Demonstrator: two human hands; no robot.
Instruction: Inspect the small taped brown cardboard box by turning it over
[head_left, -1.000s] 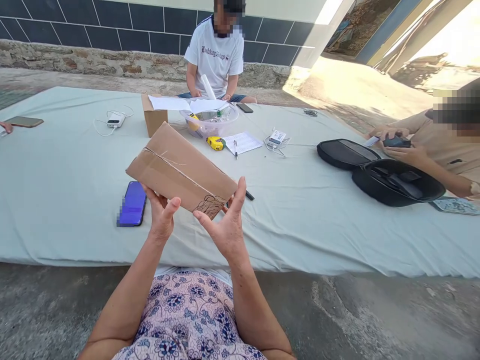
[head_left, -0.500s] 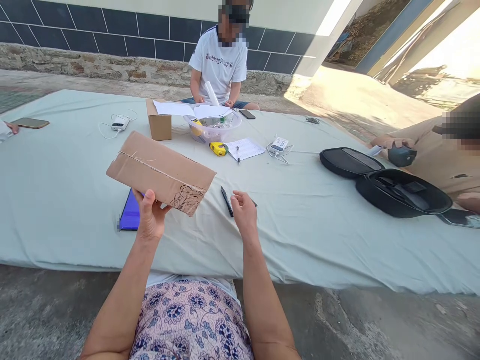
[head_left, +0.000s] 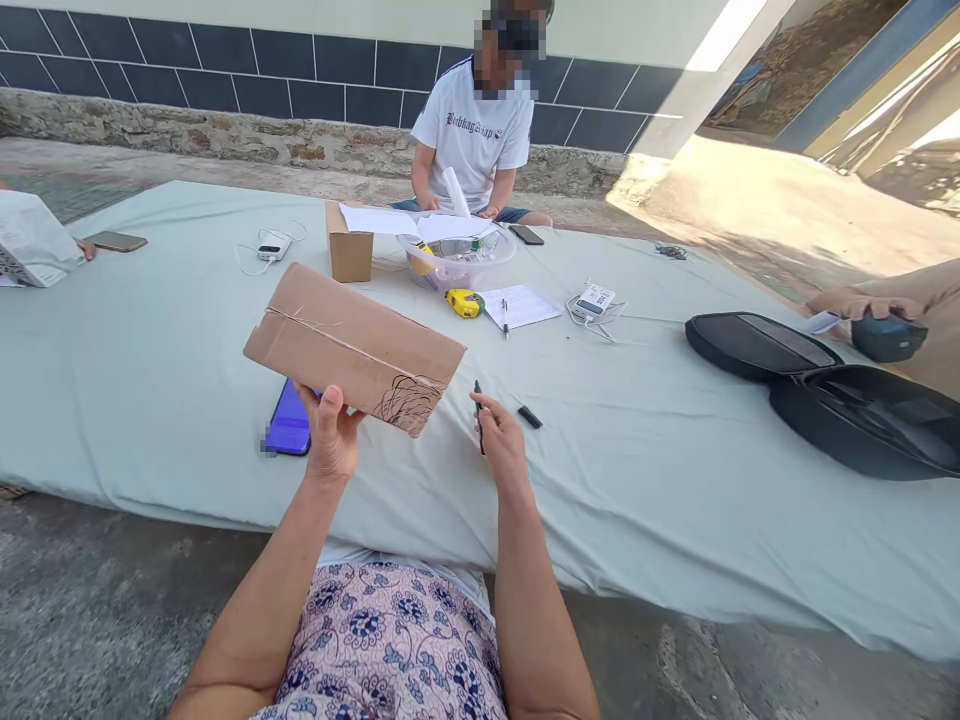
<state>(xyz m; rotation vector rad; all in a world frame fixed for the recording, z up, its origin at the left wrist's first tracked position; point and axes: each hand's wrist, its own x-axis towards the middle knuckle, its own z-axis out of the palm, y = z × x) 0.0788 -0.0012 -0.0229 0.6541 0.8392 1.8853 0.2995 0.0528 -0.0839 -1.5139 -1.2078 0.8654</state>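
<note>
My left hand (head_left: 332, 437) grips the near edge of a flat brown cardboard box (head_left: 352, 346) and holds it tilted above the pale cloth (head_left: 150, 380). A dark scribbled drawing marks the box's near right corner. My right hand (head_left: 499, 440) is closed around a black pen (head_left: 478, 400), which points away from me. The pen's black cap (head_left: 529, 417) lies on the cloth just to the right of that hand. A blue phone (head_left: 289, 422) lies under the box, partly hidden by it.
A person in a white shirt (head_left: 474, 130) sits across, behind a clear bowl (head_left: 457, 262), a small open carton (head_left: 349, 250), papers, a yellow tape measure (head_left: 464, 302) and a power bank (head_left: 273, 246). An open black case (head_left: 825, 385) lies right, beside another person's hand (head_left: 862, 305).
My right hand let go of the box, dropped to the cloth and picked up the black pen. The left hand now holds the box alone. The camera view shifted left.
</note>
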